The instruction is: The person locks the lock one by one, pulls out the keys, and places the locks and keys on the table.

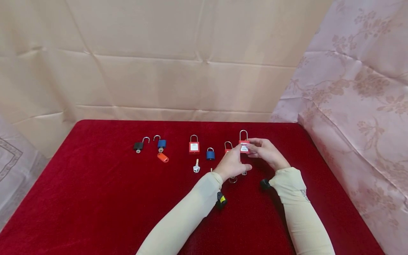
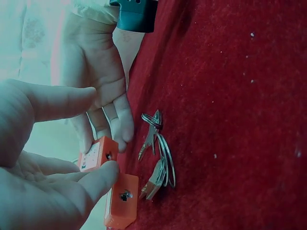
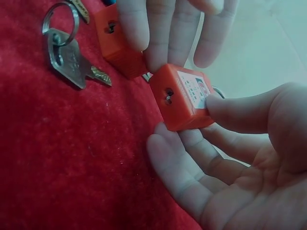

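Note:
A red padlock (image 1: 244, 148) with a white label and its shackle upward is pinched between thumb and fingers of my right hand (image 1: 267, 154). The keyhole in its underside shows in the right wrist view, with no key in it. From the other side, my left hand (image 1: 230, 164) reaches over with fairly straight fingers that touch the padlock's edge, its thumb held apart. Partly behind the left hand is a second red padlock (image 2: 122, 201). Keys on rings (image 2: 160, 158) lie on the red cloth close to both padlocks; one silver key (image 3: 69, 60) shows clearly.
Left on the red-covered table (image 1: 105, 198) lie a black padlock (image 1: 138, 146) and a blue padlock (image 1: 162, 143), both with shackles open and keys inserted; an orange tag (image 1: 163, 157) hangs from the blue one's key. Mid-table are another red padlock (image 1: 194, 147), a small blue padlock (image 1: 210, 154) and a key (image 1: 196, 168).

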Demonstrator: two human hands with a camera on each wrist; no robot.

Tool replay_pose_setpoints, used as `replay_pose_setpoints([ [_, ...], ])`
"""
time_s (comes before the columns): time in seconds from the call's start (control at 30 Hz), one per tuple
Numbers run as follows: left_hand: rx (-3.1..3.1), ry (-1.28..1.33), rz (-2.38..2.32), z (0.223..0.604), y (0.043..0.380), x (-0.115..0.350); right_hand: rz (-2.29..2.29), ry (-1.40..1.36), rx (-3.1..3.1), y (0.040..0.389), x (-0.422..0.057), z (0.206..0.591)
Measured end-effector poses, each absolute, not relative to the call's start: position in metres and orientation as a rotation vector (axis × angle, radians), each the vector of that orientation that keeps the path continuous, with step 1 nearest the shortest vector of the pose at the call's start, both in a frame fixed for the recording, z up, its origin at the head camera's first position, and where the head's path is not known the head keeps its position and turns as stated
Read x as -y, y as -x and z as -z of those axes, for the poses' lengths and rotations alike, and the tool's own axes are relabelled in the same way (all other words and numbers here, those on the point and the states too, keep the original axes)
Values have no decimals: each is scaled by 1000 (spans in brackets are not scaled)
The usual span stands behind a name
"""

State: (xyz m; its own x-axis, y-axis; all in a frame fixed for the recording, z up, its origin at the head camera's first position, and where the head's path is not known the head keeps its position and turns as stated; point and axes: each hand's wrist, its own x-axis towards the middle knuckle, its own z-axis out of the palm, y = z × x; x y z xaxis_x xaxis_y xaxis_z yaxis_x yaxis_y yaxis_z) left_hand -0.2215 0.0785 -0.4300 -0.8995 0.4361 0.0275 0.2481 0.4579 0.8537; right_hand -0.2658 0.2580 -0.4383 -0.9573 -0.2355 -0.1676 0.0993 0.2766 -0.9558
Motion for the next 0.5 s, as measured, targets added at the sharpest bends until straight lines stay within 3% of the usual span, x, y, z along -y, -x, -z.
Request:
replay_pose_setpoints([
  [0.5,-2568,-630,-1234,427,220,-81,1682,125,-2323,265,-255,443],
])
